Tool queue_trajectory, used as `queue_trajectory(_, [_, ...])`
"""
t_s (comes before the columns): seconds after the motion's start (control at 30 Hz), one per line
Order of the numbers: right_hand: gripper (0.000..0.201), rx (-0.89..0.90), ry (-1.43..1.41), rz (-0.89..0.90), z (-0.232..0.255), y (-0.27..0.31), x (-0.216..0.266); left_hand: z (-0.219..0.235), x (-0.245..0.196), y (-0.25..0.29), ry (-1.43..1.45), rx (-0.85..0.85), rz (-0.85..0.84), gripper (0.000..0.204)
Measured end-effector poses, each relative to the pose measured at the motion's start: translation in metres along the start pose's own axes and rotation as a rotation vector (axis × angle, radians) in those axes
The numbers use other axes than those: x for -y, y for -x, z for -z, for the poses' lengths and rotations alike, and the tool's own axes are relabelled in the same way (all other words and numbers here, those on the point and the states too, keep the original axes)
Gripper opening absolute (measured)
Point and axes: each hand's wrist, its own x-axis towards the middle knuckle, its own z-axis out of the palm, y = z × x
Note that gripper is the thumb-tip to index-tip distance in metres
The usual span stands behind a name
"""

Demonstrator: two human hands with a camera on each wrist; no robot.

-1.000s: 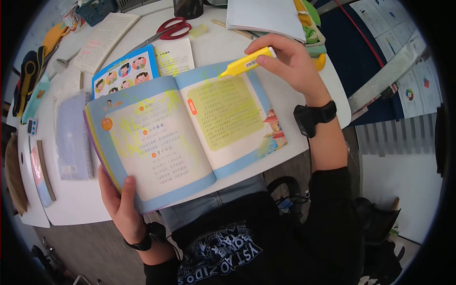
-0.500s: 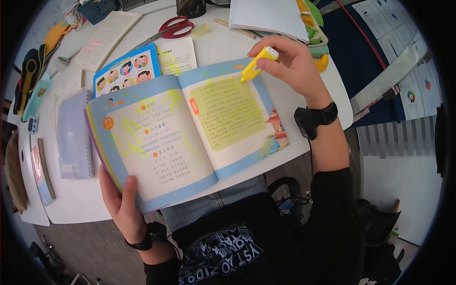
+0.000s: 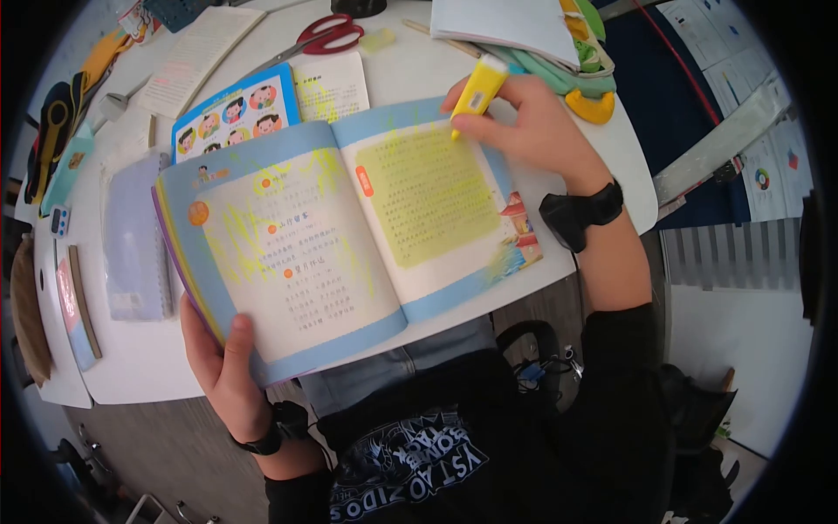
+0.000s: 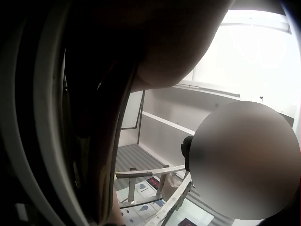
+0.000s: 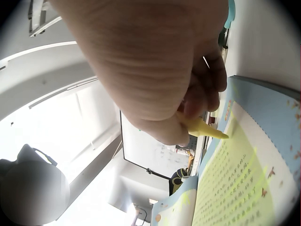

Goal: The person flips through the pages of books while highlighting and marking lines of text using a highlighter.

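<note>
An open book (image 3: pixel 292 327) with blue borders spans from the desk edge toward the lap. My left hand (image 3: pixel 229 384) grips its lower left edge, thumb lying on the left page. In my right hand (image 3: pixel 546 127), a yellow highlighter (image 3: pixel 478 92) is pinched between thumb and fingers, tilted, its tip at the top of the right page's text. A large yellow-green block (image 3: pixel 428 205) covers that text, and yellow strokes mark the left page. The right wrist view shows the highlighter (image 5: pixel 202 127) tip close over the page. In the left wrist view, the hand is dark and close.
Behind the book lie a blue picture card (image 3: pixel 236 113), a marked sheet (image 3: pixel 336 83) and red-handled scissors (image 3: pixel 327 37). A clear-covered notebook (image 3: pixel 135 244) is on the left. White paper (image 3: pixel 506 31) and a green-yellow pouch (image 3: pixel 589 83) sit at the back right.
My right hand has carried the highlighter rightward from the blue top border to the text's upper part, and the highlighter now stands more upright. My left hand keeps its grip on the book.
</note>
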Motion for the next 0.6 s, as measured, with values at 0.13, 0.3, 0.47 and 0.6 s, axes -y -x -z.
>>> queue_trajectory(0.13, [0.023,0.002,-0.047,0.057,0.005,0.002,0.004,0.003,0.000,-0.001,-0.005,0.012,-0.015,0.057])
queue_trajectory(0.3, [0.029,0.075,-0.224,0.056,-0.001,0.002,0.008,0.004,-0.001,-0.004,0.018,0.058,-0.001,0.059])
queue_trajectory(0.47, [0.031,0.134,-0.211,0.044,-0.004,0.003,0.014,0.002,0.002,0.000,-0.010,0.010,-0.008,0.058])
queue_trajectory(0.6, [0.032,0.111,-0.218,0.098,-0.004,0.002,0.013,0.004,0.000,-0.002,0.011,0.038,-0.020,0.058])
